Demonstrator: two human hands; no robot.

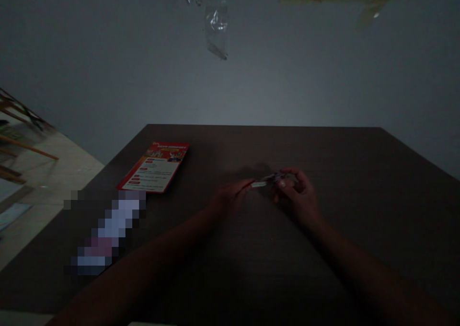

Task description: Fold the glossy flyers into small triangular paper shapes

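Over the middle of the dark table (273, 259), my two hands meet on a small flat thing with pale strips (259, 184) and a darker, patterned part towards the right. The room is too dim to tell what kind of thing it is. My left hand (230, 195) pinches its left end between closed fingers. At the other end, my right hand (298, 192) has its thumb and curled fingers on the darker part and hides some of it.
A red and cream printed sheet or booklet (156, 168) lies at the table's left. Nearer me is a pixelated, blurred-out item (111, 230). A pale wall (266, 76) rises behind the table, with a clear plastic bag (216, 31) on it. Wooden legs (28, 146) stand on the floor at far left.
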